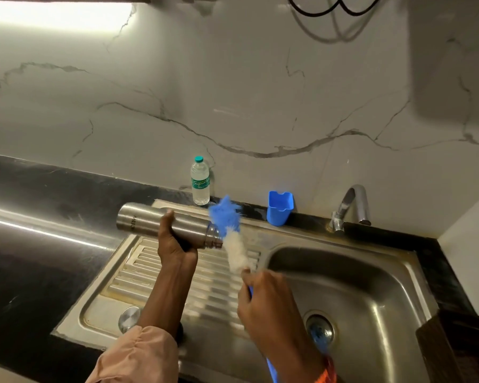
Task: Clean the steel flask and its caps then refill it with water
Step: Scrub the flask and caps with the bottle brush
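While the flask [161,221] lies sideways above the draining board [177,275], gripped by the left hand [174,244], the right hand [266,302] clenches the brush [230,230] at its mouth, three o'clock. Lining up bristles with the opening should help. Open room lies over the sink [371,286]; the tap [351,205] stands at two o'clock.

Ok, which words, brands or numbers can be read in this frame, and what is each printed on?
Steel flask, held by the left hand: a dark brand mark near its base, turned sideways and too blurred to read.
Plastic water bottle: green label with white script, seemingly "Signature", though not sharp; the smaller print is unreadable.
Nothing else carries text.
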